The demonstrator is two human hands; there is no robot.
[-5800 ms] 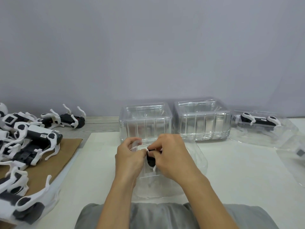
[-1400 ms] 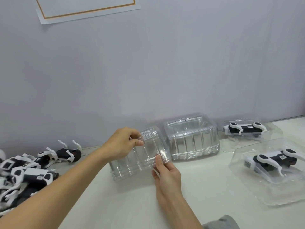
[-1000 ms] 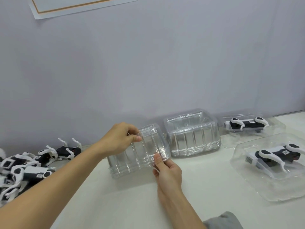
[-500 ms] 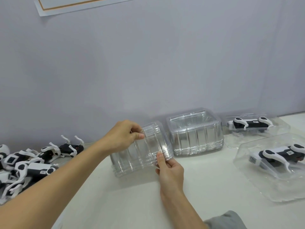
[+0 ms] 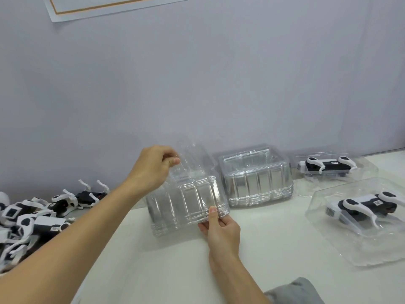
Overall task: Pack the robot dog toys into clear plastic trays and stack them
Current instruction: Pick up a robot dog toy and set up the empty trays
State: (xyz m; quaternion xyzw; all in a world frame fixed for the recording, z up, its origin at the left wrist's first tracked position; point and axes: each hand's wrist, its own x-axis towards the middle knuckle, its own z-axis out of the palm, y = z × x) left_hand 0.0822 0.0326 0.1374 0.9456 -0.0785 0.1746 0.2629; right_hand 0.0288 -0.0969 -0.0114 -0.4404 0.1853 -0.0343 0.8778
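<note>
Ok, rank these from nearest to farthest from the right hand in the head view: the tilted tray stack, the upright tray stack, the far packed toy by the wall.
1. Tilted tray stack: gripped by the right hand.
2. Upright tray stack: right of it.
3. Far packed toy: far right, by the wall.

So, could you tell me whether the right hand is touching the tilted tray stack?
Touching: the head view shows the right hand pinching the tilted tray stack's lower corner.

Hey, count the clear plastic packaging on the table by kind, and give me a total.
Stacks of empty trays: 2
Single empty tray lifted by the left hand: 1
Trays holding a robot dog: 2
Total: 5
</note>
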